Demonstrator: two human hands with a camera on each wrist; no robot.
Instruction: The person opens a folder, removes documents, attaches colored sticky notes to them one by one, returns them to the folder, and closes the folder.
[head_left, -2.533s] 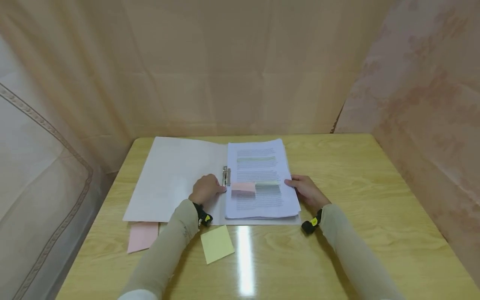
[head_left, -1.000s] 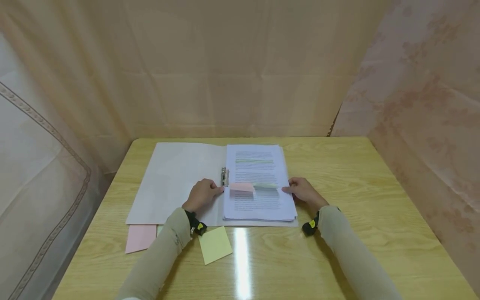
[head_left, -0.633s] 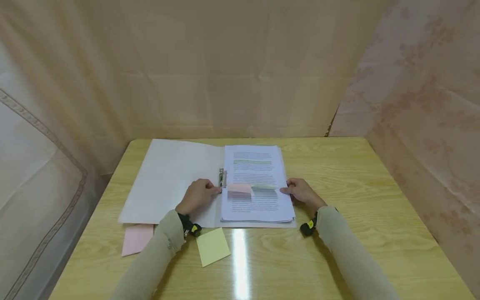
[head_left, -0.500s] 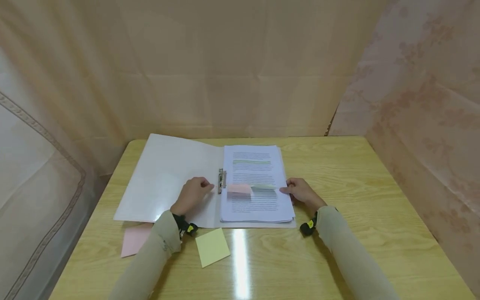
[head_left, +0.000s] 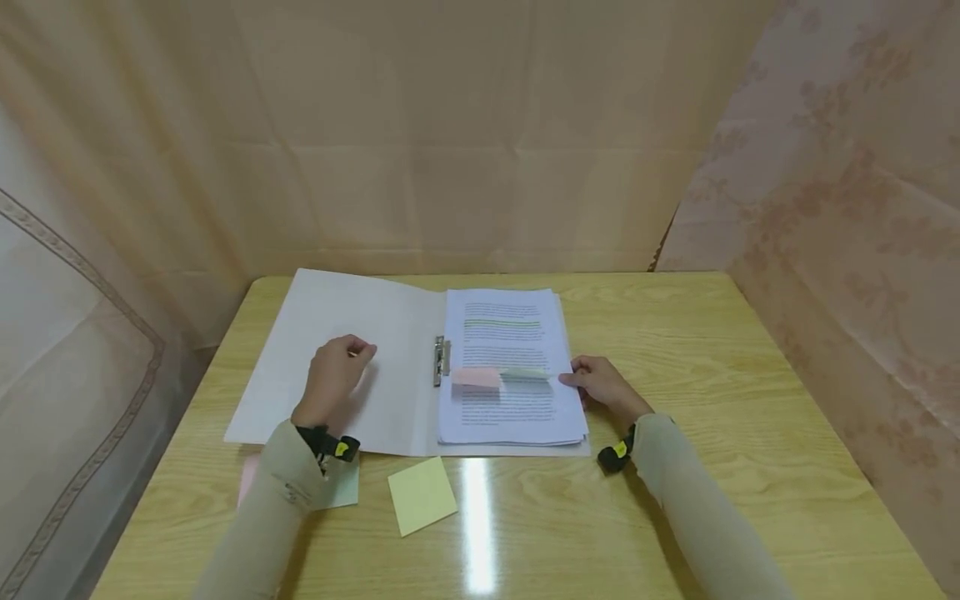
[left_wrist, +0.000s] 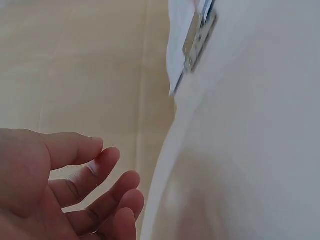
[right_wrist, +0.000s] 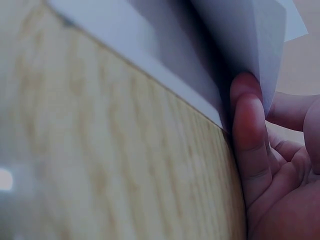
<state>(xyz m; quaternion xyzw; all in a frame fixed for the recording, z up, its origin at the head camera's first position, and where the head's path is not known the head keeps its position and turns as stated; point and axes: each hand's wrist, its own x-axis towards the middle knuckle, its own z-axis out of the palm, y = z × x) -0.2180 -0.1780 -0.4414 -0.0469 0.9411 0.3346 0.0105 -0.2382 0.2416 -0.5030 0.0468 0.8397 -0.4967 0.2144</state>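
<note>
A white folder (head_left: 390,417) lies spread on the table, with a metal clip (head_left: 438,362) along its spine. On its right half rests a stack of printed papers (head_left: 510,425), its top sheet bearing a highlighted line. My right hand (head_left: 609,387) pinches the stack's right edge, thumb on top; the right wrist view shows fingers (right_wrist: 250,122) under the lifted sheets. Over the folder's left cover hovers my left hand (head_left: 335,371), its fingers loosely bent and holding nothing. A pink sticky note (head_left: 476,377) and a pale green one (head_left: 523,374) lie across the top sheet.
A yellow sticky pad (head_left: 422,497) lies on the wooden table (head_left: 675,333) in front of the folder. Pale green (head_left: 342,485) and pink (head_left: 246,477) pads are partly hidden by the left sleeve. A beige curtain (head_left: 472,142) hangs behind the table.
My left hand has left the clip and moved left over the cover. The cover's left side has shifted slightly, and the pale green pad shows more. The right hand stays at the paper edge.
</note>
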